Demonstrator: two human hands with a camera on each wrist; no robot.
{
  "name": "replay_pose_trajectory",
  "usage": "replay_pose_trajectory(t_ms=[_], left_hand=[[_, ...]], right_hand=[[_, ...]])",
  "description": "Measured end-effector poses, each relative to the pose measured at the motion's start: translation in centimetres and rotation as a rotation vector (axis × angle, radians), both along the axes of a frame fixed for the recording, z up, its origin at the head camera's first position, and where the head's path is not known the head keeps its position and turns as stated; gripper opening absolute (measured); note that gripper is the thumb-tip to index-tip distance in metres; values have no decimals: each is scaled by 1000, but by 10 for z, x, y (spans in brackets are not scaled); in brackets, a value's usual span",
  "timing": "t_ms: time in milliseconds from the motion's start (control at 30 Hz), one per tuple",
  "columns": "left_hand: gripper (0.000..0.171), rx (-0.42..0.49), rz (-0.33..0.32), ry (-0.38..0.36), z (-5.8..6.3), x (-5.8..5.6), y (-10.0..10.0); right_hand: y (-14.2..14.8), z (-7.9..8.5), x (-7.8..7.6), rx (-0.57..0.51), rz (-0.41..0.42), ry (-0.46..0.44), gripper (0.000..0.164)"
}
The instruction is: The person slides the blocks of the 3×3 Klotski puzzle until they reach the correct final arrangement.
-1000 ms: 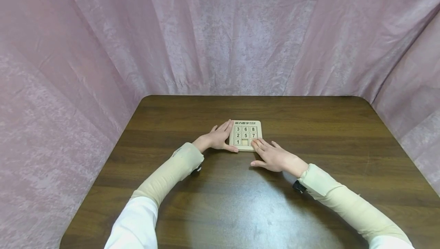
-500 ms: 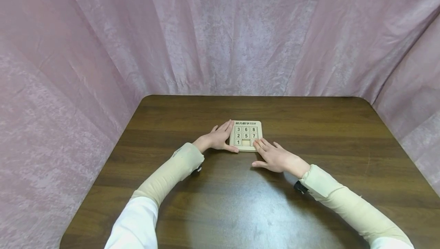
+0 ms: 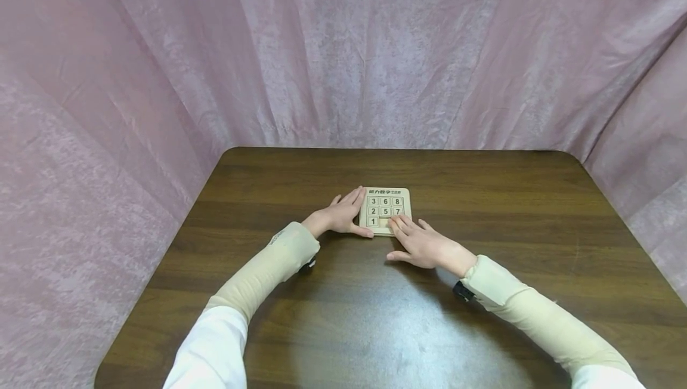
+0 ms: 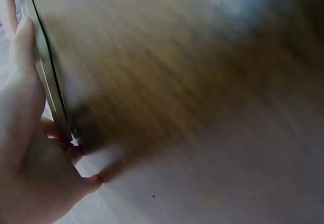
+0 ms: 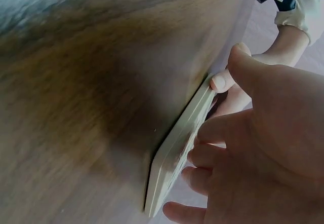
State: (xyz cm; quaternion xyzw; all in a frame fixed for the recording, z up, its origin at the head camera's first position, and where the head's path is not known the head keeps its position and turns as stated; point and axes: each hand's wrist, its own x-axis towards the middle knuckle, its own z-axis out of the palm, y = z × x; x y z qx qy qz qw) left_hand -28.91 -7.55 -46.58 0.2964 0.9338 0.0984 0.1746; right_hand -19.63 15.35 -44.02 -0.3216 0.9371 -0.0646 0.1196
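A pale wooden number slide puzzle (image 3: 385, 192) lies flat on the table. Its upper rows read 3, 6, 8 and 2, 5, 7; a 1 tile (image 3: 373, 222) is at the bottom left, with a narrow gap beside it. My left hand (image 3: 340, 216) holds the frame's left side, thumb at the near edge and fingers along the far left. My right hand (image 3: 424, 246) rests outstretched fingertips on the bottom row's right part, covering the tile there. In the right wrist view, that hand's fingers (image 5: 207, 155) overlie the puzzle's edge (image 5: 177, 143). The covered tile's number is hidden.
The dark brown wooden table (image 3: 300, 329) surrounds the puzzle on all sides. A pinkish velvet curtain (image 3: 354, 67) hangs behind the table and along its sides. Small black devices (image 3: 463, 291) are strapped at the wrists over pale sleeves.
My right hand has moved a little left along the bottom row, its fingertips now covering part of the gap. My left hand stays in place on the puzzle.
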Motion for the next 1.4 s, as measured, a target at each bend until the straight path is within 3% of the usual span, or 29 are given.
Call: replay_pose_trajectory(t_ms=[700,1400], left_hand=[[118,-12,-6,-8,0,2,0],[118,-17,-11,11,-2,0,0]], right_hand=[[-25,-5,-6,-25,54,-13,80],[-25,-5,-5,-2,47,-5,80]])
